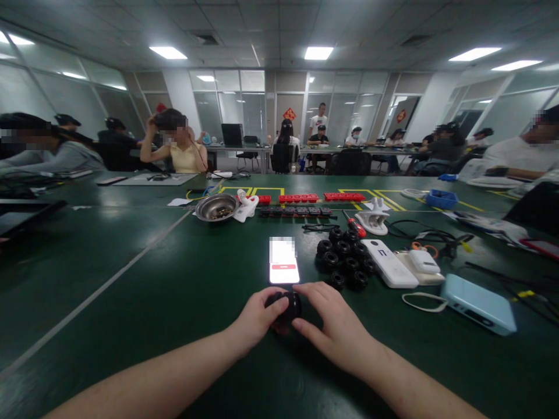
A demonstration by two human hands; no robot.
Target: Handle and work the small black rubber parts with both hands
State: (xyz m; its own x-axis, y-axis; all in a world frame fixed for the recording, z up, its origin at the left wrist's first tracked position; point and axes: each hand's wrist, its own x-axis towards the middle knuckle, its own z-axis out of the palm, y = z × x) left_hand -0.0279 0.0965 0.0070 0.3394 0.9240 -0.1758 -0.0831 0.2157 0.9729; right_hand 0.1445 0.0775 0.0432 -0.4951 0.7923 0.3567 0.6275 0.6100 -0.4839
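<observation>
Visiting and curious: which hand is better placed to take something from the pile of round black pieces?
Probably the right hand: it is nearer that pile and looks open, while the left hand grips a black object.

HEAD VIEW | from head height, facing forward and down over counter (192,291) | left hand (255,315), right hand (329,320) near, lower centre | ceiling (371,23) far, along top of frame

Blk pc. (295,306) part-hidden by L hand (258,313); bits (223,213) in bowl (204,209) unclear, prob. metal.
</observation>
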